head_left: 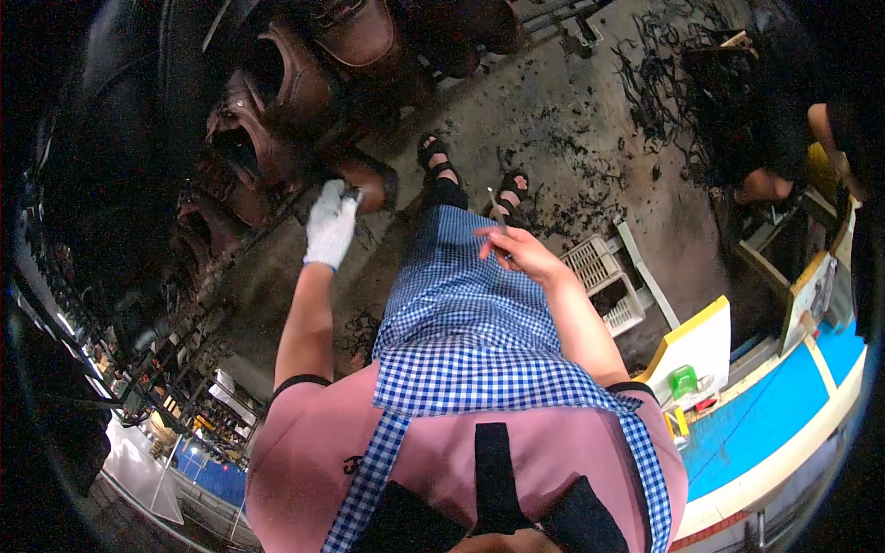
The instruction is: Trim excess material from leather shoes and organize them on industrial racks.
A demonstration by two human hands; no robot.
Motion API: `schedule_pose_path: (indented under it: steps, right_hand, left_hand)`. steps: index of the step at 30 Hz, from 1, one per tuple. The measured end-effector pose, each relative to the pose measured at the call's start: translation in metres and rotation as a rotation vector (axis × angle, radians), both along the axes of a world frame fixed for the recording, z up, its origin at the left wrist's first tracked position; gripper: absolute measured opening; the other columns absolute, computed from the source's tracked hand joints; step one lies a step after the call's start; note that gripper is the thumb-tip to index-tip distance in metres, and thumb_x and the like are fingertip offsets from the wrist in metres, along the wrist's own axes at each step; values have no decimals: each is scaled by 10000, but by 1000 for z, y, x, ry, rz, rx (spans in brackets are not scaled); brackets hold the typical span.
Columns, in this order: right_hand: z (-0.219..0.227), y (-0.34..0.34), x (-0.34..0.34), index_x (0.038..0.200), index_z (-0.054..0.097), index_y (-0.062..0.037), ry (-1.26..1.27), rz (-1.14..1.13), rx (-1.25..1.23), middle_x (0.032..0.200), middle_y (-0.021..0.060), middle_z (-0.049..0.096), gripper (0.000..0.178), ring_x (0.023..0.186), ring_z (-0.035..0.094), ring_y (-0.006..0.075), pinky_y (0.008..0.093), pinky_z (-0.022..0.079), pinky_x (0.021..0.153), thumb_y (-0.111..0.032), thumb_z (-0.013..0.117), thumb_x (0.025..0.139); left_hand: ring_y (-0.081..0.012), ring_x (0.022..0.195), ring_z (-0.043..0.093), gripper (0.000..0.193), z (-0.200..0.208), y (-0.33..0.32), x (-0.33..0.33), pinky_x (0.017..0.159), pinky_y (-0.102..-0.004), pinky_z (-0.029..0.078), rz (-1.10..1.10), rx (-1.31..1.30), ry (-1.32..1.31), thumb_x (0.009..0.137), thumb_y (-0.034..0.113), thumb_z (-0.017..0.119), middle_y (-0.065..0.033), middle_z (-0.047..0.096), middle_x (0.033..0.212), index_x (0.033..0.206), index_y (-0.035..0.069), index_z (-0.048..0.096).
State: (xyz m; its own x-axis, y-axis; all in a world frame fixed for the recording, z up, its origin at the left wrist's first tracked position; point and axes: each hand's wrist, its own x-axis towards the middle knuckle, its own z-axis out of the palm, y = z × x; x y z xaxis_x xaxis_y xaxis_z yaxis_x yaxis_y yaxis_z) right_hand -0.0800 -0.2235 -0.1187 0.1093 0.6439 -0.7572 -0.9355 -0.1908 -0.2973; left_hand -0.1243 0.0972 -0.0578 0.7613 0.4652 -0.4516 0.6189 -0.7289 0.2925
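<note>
Fingers [499,241] of my right hand [529,257] are holding one slim tool [498,213]; my gloved left hand [330,230] is overlapping one brown piece [380,180], its grip I cannot tell.

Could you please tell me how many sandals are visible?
2: the left sandal, upper centre, and the right sandal, slightly lower, both worn, past the hem of the checked apron. Others may be hidden in shadow.

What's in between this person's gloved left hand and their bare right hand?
In the head view, a strip of floor shows beside the left hand, then the blue checked apron, reaching across toward the right hand.
</note>
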Motion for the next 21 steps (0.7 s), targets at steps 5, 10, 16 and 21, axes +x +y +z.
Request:
schedule_pose_path:
  steps: [5, 10, 16, 21]
  right_hand:
    - [43, 17, 15, 1362, 323, -93, -150, -92, 165, 848, 55, 618, 464, 452, 291, 42, 164, 242, 414, -283, 419, 950]
    - [65, -21, 35, 1398, 256, -212, -101, -94, 1, 1253, 101, 495, 554, 676, 559, 105, 201, 396, 555, -341, 491, 913]
    - [30, -58, -3, 1400, 226, -89, -63, -403, -204, 1285, 108, 465, 749, 1155, 461, 221, 360, 391, 936, -303, 636, 810]
    - [10, -113, -22, 1371, 253, -16, 46, -519, -141, 1255, 108, 497, 909, 1093, 523, 248, 360, 422, 929, -396, 714, 685]
  left_hand:
    - [-159, 805, 542, 339, 36, -77, 12, 668, -282, 435, 557, -620, 40, 855, 296, 555, -77, 581, 892, 1024, 3, 530]
    - [-157, 740, 566, 160, 34, -122, 13, 603, -301, 448, 56, -751, -220, 796, 83, 609, -59, 561, 800, 920, 34, 521]
    - [-295, 719, 601, 153, 40, -166, 31, 618, -354, 494, -813, -666, -253, 715, 115, 615, -109, 597, 789, 852, 61, 574]
    - [-197, 794, 625, 255, 52, -139, 42, 728, -301, 504, 24, -1511, -305, 798, 143, 607, -104, 625, 900, 1014, 12, 575]
